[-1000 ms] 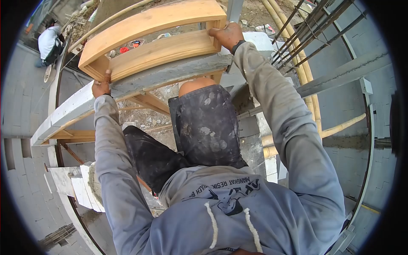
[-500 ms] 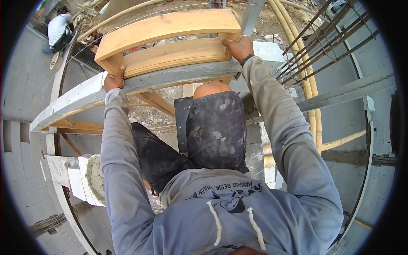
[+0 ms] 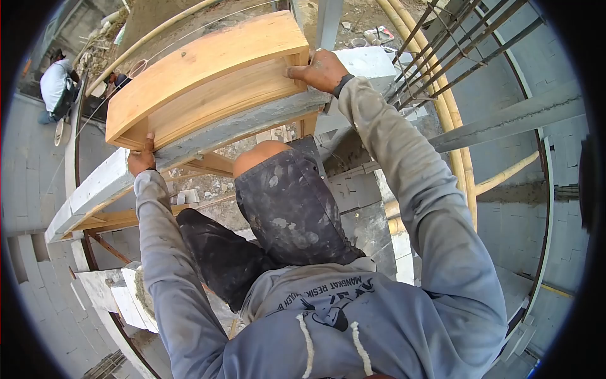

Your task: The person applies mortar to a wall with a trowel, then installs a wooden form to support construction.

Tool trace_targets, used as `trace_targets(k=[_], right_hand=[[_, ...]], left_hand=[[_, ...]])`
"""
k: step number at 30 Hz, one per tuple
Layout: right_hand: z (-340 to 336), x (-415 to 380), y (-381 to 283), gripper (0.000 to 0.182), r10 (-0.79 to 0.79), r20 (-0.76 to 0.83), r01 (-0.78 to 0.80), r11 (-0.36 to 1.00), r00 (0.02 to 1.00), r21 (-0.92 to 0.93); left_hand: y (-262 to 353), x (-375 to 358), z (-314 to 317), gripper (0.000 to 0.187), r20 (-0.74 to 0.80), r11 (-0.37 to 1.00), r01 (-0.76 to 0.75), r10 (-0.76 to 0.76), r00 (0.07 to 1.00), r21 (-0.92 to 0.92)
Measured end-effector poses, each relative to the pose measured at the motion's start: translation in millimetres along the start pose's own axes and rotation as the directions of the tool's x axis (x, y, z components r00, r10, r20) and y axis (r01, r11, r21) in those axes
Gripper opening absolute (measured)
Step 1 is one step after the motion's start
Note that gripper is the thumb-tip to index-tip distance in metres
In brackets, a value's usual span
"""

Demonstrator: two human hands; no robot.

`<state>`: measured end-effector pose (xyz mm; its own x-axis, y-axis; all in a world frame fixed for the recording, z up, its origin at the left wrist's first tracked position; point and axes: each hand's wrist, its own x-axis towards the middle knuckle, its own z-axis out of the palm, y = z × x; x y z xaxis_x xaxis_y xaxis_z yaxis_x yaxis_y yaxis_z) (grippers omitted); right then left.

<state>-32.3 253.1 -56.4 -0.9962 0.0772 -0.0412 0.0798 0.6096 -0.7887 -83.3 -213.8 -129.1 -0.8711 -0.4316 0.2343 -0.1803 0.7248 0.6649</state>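
A rectangular wooden frame (image 3: 208, 72) of light planks sits on the mortar-grey top of a row of white blocks (image 3: 101, 180). My left hand (image 3: 141, 158) grips the frame's near left corner, thumb up over its edge. At the opposite end, my right hand (image 3: 319, 71) is closed on the frame's right end piece, with the thumb pressed against the inner side. Part of the fingers of both hands is hidden behind the wood. My knee in stained dark shorts (image 3: 290, 202) is just below the blocks.
Bamboo poles (image 3: 451, 139) and a bundle of steel rebar (image 3: 464, 54) stand to the right. A grey beam (image 3: 511, 123) crosses there. At the upper left a person in a white shirt (image 3: 57, 82) crouches near a bucket (image 3: 62, 132). Wooden props (image 3: 113, 218) sit under the blocks.
The view has swung, so the frame and both hands appear further left. The frame's top plank looks tipped more toward me. Both hands keep hold of its ends.
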Motion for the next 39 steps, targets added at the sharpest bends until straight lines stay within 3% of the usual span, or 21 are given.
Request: trace_targets(k=[3, 5, 7, 8, 11, 18, 24, 26, 27, 29, 33, 35, 37, 39], right_hand=[[-8, 3, -1, 0.049, 0.063, 0.122, -0.058, 0.997, 0.99, -0.046], [-7, 8, 7, 0.047, 0.003, 0.142, -0.003, 1.0, 0.99, 0.003], [-11, 7, 6, 0.046, -0.054, 0.17, 0.048, 0.998, 0.984, 0.041], [-12, 7, 5, 0.046, -0.001, 0.199, -0.013, 0.997, 0.98, 0.071], [-18, 8, 5, 0.051, -0.031, 0.28, 0.003, 0.995, 0.959, 0.099], [-12, 12, 18, 0.058, -0.065, 0.274, 0.016, 0.984, 0.96, 0.18], [-5, 11, 12, 0.054, -0.04, 0.176, 0.027, 0.997, 0.984, 0.075], [-7, 5, -5, 0.05, 0.094, 0.189, -0.069, 0.989, 0.978, -0.134], [-1, 3, -4, 0.048, -0.011, 0.121, 0.019, 0.998, 0.993, -0.066], [10, 12, 10, 0.045, -0.073, 0.08, 0.082, 0.991, 0.994, -0.108], [10, 12, 9, 0.042, -0.058, 0.065, 0.066, 0.99, 0.996, -0.122], [12, 14, 13, 0.041, -0.065, 0.03, 0.068, 0.988, 0.997, -0.14], [13, 13, 14, 0.041, -0.071, 0.031, 0.071, 0.997, 0.997, -0.007], [14, 12, 15, 0.04, -0.075, 0.019, 0.075, 0.997, 0.997, -0.002]], left_hand=[[0, 7, -2, 0.067, 0.02, 0.986, 0.033, -0.037, 0.999, 0.162], [-2, 8, -3, 0.065, 0.003, 0.981, 0.048, -0.05, 0.999, 0.185], [-6, 11, -3, 0.063, 0.054, 0.996, 0.047, -0.051, 0.997, 0.069], [-8, 13, -4, 0.063, 0.062, 0.996, 0.041, -0.046, 0.997, 0.08], [1, 9, -8, 0.062, 0.083, 0.993, 0.09, -0.096, 0.992, 0.078], [-8, 14, -6, 0.062, 0.085, 0.993, 0.105, -0.11, 0.99, 0.061], [6, 7, -11, 0.063, 0.088, 0.987, 0.117, -0.127, 0.988, 0.106], [9, 6, -15, 0.062, 0.121, 0.99, 0.115, -0.124, 0.985, 0.079], [24, -5, -20, 0.062, 0.105, 0.986, 0.14, -0.149, 0.983, 0.091], [31, -9, -21, 0.062, 0.045, 0.969, 0.181, -0.191, 0.981, 0.171], [36, -9, -28, 0.063, 0.061, 0.963, 0.217, -0.229, 0.972, 0.161], [43, -13, -32, 0.062, 0.129, 0.971, 0.226, -0.234, 0.964, 0.072], [40, -11, -32, 0.06, 0.141, 0.971, 0.233, -0.238, 0.961, 0.05], [37, -9, -32, 0.061, 0.155, 0.973, 0.23, -0.231, 0.96, 0.025]])
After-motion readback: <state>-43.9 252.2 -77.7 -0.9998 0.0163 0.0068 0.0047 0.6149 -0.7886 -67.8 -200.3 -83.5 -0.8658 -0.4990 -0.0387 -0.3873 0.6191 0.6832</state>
